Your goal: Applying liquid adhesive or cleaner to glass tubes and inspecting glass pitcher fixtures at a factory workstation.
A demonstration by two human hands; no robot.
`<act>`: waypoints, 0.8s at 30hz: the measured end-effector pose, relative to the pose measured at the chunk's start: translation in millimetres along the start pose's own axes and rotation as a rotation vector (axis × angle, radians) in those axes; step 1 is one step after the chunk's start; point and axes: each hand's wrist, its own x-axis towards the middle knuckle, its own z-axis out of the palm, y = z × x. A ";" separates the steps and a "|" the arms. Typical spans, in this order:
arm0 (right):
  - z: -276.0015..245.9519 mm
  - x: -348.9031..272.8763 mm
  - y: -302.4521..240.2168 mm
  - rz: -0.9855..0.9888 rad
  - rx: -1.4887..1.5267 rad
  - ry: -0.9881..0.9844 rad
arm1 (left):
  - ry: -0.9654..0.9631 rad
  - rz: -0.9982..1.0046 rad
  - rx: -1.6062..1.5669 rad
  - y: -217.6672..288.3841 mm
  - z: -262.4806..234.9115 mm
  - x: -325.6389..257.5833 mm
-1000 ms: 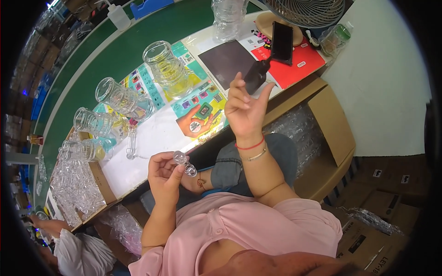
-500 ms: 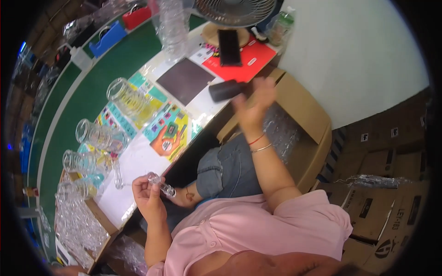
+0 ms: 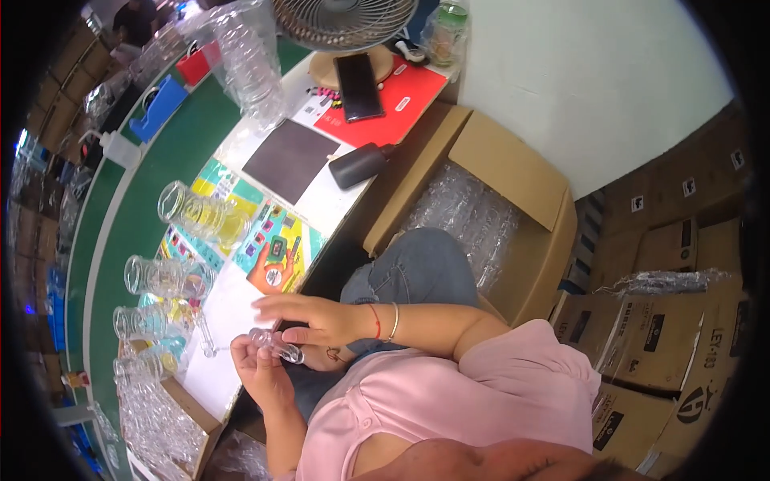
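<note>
Your left hand [image 3: 263, 375] pinches the glass piece [image 3: 277, 347] between thumb and fingertips. Your right hand [image 3: 317, 319], loosely open with fingers outstretched, lies at its one o'clock; I cannot tell whether it touches. A jar [image 3: 204, 218] is at eleven, the open carton [image 3: 513, 168] at two.

Light is bright and fairly even; the held glass [image 3: 282, 347] and wrap [image 3: 457, 216] glint. Shadow darkens beneath the table [image 3: 224, 317]. Edges bend toward a black rim; the far background is soft.
</note>
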 end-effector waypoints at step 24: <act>62.0 0.6 -13.1 0.576 0.892 0.199 | 0.652 0.249 0.340 39.1 -189.6 54.5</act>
